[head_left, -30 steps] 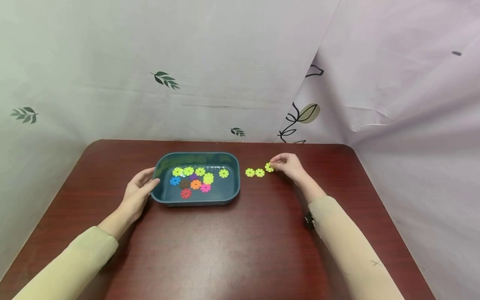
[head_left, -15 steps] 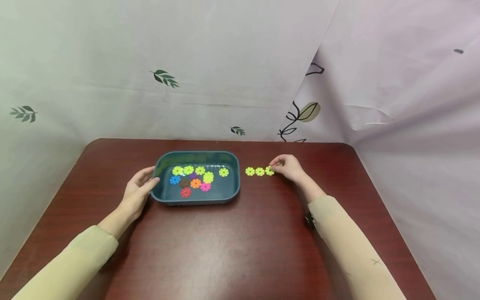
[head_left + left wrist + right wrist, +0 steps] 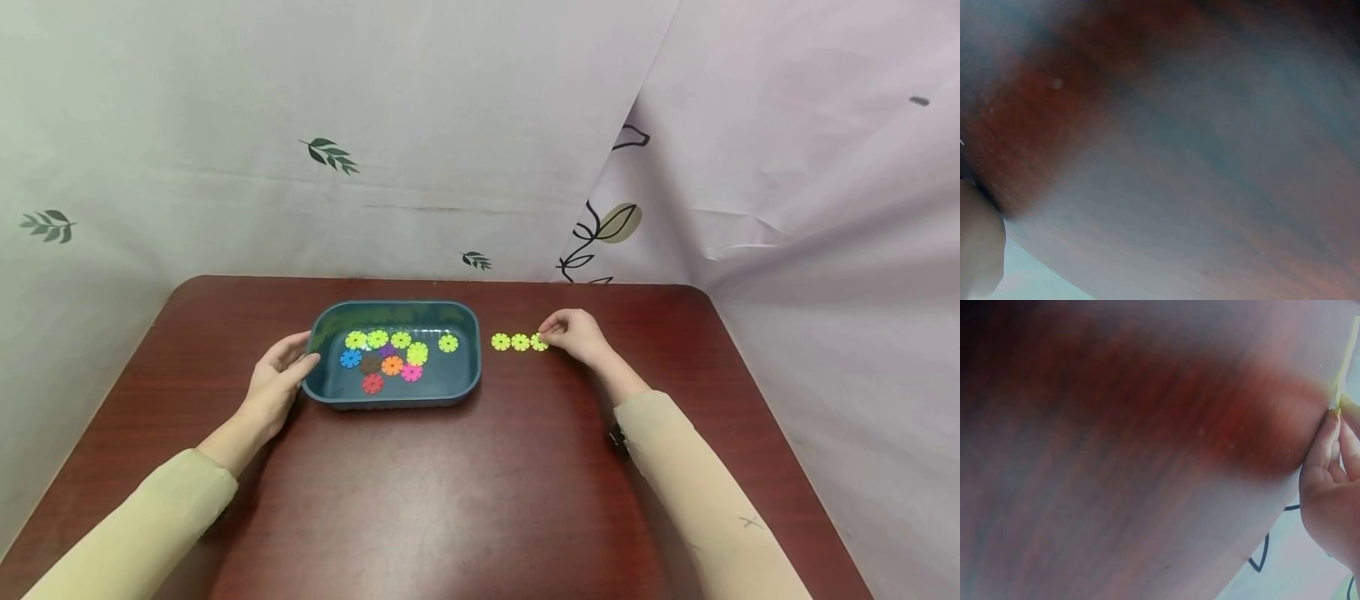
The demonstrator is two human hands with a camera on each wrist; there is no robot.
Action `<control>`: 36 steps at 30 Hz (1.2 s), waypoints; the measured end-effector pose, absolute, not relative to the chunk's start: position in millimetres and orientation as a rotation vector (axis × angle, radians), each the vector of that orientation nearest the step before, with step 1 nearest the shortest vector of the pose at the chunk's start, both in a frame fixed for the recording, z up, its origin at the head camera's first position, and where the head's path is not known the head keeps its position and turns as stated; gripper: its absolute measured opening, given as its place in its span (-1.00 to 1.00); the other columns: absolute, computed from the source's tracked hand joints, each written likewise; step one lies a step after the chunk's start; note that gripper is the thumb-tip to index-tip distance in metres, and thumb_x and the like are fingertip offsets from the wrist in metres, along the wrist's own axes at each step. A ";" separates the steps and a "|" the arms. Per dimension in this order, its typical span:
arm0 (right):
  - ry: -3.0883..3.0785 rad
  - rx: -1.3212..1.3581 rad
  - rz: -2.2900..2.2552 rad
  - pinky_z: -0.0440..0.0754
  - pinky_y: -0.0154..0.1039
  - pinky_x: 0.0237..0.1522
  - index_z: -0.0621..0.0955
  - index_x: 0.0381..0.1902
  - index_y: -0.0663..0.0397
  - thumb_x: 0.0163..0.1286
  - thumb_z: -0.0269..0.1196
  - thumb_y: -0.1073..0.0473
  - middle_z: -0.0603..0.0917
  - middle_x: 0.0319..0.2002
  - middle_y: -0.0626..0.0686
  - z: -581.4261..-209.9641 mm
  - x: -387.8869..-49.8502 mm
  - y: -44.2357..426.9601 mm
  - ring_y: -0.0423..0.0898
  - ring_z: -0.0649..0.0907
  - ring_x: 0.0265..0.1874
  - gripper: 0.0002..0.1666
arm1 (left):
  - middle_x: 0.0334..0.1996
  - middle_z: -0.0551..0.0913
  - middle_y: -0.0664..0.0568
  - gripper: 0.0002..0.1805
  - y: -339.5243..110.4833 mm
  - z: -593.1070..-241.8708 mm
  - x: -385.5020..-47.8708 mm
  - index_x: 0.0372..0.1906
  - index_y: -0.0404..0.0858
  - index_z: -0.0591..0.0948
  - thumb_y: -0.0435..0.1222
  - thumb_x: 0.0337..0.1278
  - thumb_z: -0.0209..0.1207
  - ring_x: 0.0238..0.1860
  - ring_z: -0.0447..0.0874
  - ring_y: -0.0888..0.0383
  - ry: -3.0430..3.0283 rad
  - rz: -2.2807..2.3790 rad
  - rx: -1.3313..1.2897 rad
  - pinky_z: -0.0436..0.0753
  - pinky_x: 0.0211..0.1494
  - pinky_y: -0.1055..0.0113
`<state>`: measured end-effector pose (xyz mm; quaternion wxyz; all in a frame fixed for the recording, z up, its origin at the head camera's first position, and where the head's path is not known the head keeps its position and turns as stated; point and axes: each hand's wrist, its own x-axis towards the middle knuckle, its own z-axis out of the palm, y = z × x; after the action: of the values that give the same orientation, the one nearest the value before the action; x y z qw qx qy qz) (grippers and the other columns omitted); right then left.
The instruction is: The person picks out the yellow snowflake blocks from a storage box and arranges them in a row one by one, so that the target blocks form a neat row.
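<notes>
In the head view a dark teal tray point(image 3: 393, 403) holds several flat notched discs. My left hand point(image 3: 273, 385) grips its left end, thumb over the rim. Right of the tray three yellow-green discs lie in a row: the left disc point(image 3: 500, 342), the middle disc point(image 3: 521, 342) and the right disc point(image 3: 537, 343). The fingertips of my right hand point(image 3: 581, 340) pinch the right disc at its right edge. At the right border of the right wrist view, my right hand point(image 3: 1332, 481) shows with its fingertips at a thin yellow-green edge. Only part of my left hand point(image 3: 980, 244) shows in the left wrist view.
In the tray are several yellow-green discs, a blue disc point(image 3: 350, 358), an orange disc point(image 3: 392, 366), a pink disc point(image 3: 412, 372), a red disc point(image 3: 372, 383), and brown and purple ones. A pale patterned cloth point(image 3: 420, 125) hangs behind the reddish-brown table point(image 3: 450, 500).
My right hand has moved the right disc down and slightly toward the other two, so it now lines up with them. My left hand stays on the tray.
</notes>
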<state>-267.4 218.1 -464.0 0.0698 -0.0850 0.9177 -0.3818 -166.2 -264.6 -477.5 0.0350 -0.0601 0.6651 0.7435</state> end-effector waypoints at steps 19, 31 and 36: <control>2.783 -0.218 -1.162 0.63 -0.35 -0.24 0.77 -0.23 0.24 0.31 0.50 0.27 0.82 -0.30 0.17 -465.0 -267.6 215.7 -0.16 0.71 -0.38 -0.85 | 0.15 0.53 0.42 -0.58 -263.9 -476.4 -165.5 0.39 0.00 0.49 -0.32 0.56 0.20 0.46 0.27 0.20 2.050 2.265 -0.216 0.53 0.16 0.72; 2.777 -0.180 -1.194 0.62 -0.34 -0.22 0.78 -0.20 0.24 0.36 0.48 0.21 0.81 -0.30 0.16 -463.1 -266.7 219.4 -0.21 0.68 -0.39 -0.82 | 0.18 0.49 0.40 -0.56 -263.8 -476.4 -166.4 0.41 -0.01 0.47 -0.31 0.57 0.19 0.57 0.16 0.06 2.053 2.244 -0.227 0.53 0.17 0.74; 2.789 -0.186 -1.243 0.62 -0.38 -0.19 0.79 -0.16 0.27 0.39 0.46 0.24 0.84 -0.23 0.22 -459.0 -267.7 218.5 -0.24 0.69 -0.37 -0.83 | 0.19 0.49 0.41 -0.55 -264.7 -476.8 -166.3 0.42 -0.04 0.46 -0.31 0.58 0.19 0.55 0.19 0.11 2.055 2.243 -0.212 0.53 0.18 0.74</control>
<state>-267.7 218.5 -459.0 0.0413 -0.0608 0.9109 -0.4061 -166.3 -264.7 -476.8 0.0461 -0.0693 0.6732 0.7348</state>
